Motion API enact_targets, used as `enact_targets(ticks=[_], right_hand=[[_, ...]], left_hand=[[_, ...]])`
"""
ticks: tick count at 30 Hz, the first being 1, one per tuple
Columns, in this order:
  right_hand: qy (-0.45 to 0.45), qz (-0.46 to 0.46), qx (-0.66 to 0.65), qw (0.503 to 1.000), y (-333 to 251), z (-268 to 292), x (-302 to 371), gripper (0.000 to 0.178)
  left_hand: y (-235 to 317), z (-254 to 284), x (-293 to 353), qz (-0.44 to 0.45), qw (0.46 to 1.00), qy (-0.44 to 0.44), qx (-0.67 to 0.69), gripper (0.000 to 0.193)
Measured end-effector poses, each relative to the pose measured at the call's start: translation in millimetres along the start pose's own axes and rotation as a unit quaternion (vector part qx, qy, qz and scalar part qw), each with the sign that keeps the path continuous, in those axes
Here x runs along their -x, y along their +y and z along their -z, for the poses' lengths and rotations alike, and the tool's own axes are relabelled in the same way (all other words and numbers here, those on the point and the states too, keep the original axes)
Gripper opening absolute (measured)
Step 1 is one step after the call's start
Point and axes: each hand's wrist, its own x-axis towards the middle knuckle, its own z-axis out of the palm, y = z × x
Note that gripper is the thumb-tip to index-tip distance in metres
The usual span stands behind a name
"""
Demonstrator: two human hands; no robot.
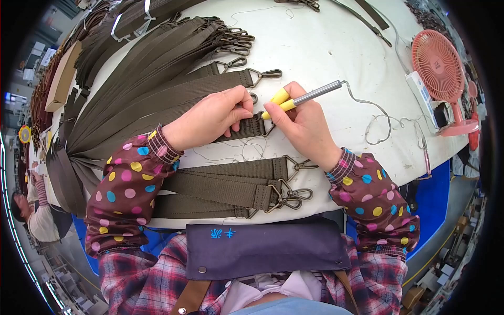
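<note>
Dark purple apron flap [265, 254] nearest, then clipped olive straps [223, 186] just short of the hands. Left hand [212, 118] pinches, contents unclear, over another strap's stitched end [252, 128]; right hand [304, 123] clamps a grey-and-yellow pen-like tool [317, 93], tip there; pink fan [437, 65] beyond, rightward.

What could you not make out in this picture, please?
Head view: what, if anything, the left hand pinches; the hand covers it.
Head view: whether the pen-shaped tool in the right hand touches the strap below; its tip is too small.
Head view: the far end of the dark strap, top right; cut by the upper edge.
</note>
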Motion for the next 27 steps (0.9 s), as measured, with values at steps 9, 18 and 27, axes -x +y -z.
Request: enact_targets(ticks=[9, 18, 27], right_hand=[[0.001, -0.016, 0.023, 1.0, 0, -1, -3, 0.027], [-0.001, -0.017, 0.034, 0.999, -1, -1, -4, 0.027], [0.007, -0.026, 0.014, 1.0, -2, -1, -6, 0.027]], left_hand=[[-2, -3, -1, 0.0, 0.999, 0.047, 0.02, 0.01], [-4, -4, -2, -0.002, 0.998, 0.051, 0.023, 0.01], [0, -12, 13, -0.068, 0.979, 0.13, -0.139, 0.015]])
